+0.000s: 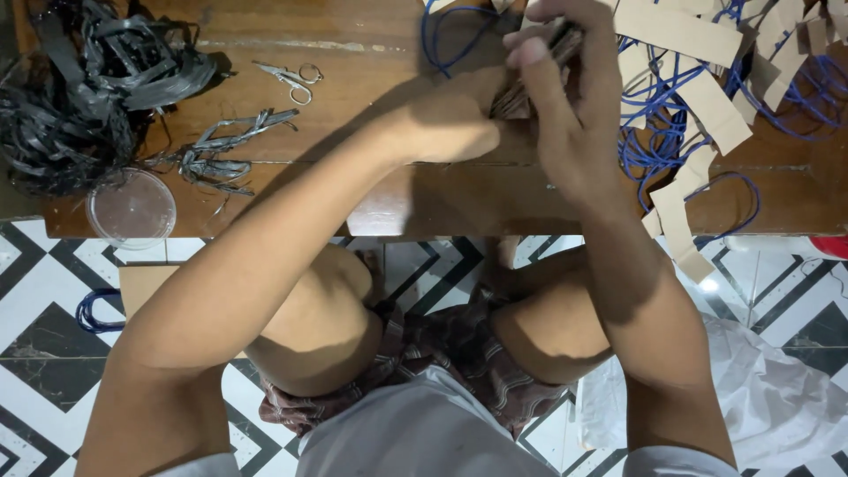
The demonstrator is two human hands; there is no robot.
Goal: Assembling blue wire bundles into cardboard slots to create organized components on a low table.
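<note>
At your far left a heap of black straps (84,84) lies on the wooden worktop (371,79), pushed to the corner where it stays clear of your hands. Just below it a clear round lid (132,209) sits at the worktop's edge, and beside the heap lie a small bundle of cut straps (221,150) and a pair of small scissors (291,81), both within easy reach of your left arm. On the patterned floor (35,291) under that arm a brown card with a blue cord (132,296) has been put aside.

Your left hand (450,124) rests on the worktop with its fingers curled against the low end of a stack of brown strips (521,97); I judge it is bracing the stack so the pieces stay square. Your right hand (574,106) comes over the top, thumb and fingers (530,53) pinching the upper end of the same stack. So both hands are clenched on it, and the stack stands tilted between them, near the middle of the worktop's far side.

To your right, loose brown tags (715,106) lie tangled with blue cords (662,141), likely the supply you draw from, kept right beside your working hand. Further right, on the floor, a pale plastic bag (768,389) lies crumpled by your knee.
</note>
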